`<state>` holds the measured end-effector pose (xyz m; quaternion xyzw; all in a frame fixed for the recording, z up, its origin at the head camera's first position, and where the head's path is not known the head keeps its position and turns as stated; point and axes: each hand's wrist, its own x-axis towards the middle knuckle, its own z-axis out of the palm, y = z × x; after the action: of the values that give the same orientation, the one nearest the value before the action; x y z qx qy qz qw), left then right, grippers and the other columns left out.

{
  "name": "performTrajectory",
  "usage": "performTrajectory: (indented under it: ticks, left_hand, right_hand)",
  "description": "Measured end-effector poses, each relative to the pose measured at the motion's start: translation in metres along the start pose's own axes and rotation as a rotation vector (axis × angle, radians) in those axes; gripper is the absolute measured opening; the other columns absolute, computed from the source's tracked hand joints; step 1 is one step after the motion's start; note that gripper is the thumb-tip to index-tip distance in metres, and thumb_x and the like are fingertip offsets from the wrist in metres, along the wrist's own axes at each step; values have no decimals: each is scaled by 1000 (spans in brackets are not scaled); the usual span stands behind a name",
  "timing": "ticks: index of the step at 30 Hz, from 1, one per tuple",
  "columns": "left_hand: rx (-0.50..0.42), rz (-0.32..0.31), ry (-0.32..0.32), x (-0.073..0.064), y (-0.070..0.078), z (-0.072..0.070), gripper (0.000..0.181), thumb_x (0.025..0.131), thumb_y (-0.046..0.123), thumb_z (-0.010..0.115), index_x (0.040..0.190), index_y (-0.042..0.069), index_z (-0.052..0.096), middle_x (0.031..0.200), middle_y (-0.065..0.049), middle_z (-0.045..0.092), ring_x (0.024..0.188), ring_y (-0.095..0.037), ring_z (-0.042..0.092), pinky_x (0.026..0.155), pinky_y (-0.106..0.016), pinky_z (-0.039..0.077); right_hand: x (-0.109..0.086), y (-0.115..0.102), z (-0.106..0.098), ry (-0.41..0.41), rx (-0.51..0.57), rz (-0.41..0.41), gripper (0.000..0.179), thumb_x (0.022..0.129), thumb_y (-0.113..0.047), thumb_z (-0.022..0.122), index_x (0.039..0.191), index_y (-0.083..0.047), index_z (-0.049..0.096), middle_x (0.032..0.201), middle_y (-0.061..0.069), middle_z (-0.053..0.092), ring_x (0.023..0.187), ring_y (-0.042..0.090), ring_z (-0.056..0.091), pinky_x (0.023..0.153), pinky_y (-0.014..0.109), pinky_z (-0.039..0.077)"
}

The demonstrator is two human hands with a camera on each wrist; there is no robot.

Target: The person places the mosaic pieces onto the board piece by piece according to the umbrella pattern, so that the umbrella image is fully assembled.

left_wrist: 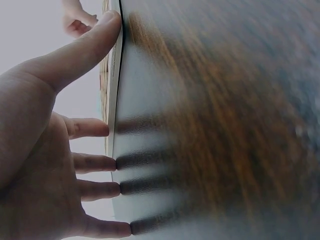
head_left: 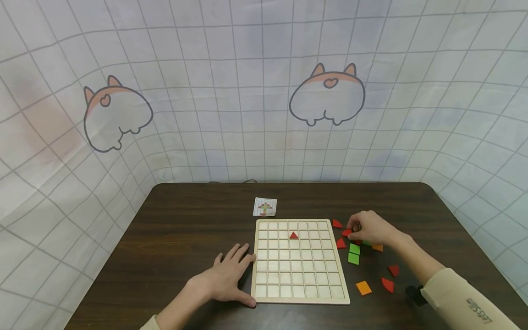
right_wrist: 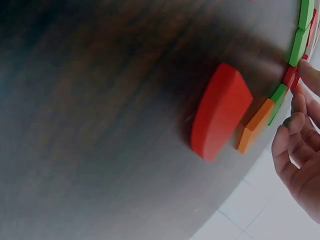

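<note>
A pale wooden grid board lies on the dark table, with one red triangle tile in its upper part. My left hand is spread beside the board, thumb and index finger touching its left edge; in the left wrist view its fingers are straight. Right of the board, my right hand pinches a red tile between thumb and forefinger, partly covered by the fingers. Around it lie green square tiles, an orange tile and red tiles. The right wrist view shows a red tile nearby.
A small picture card with a coloured tile pattern lies behind the board. Closer to me on the right are an orange square and red quarter-round tiles. A white gridded curtain hangs behind the table.
</note>
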<state>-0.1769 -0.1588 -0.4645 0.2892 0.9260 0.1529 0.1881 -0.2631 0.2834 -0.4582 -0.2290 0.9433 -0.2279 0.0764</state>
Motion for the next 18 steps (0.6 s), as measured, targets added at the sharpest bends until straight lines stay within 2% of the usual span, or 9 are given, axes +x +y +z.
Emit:
performTrajectory:
  ticks: [7,18]
  left_hand:
    - [-4,8,0,0,0,0,109,77,72,77,159,13,36,168,-20,17,153,-43,12,106,-78,20]
    - [-6,13,6,-1,2,-2,109,76,72,77,158,12,37,167,-20,18,153,-44,13,105,-78,21]
  right_hand:
    - [6,-8,-3,35,5,-11,18,89,-17,82,101,-7,73,85,-5,63,76,13,56,70,35,50]
    - [22,-34,1,41,18,-50,19,89,-15,82,101,-5,73,82,-5,62,73,13,54,70,34,51]
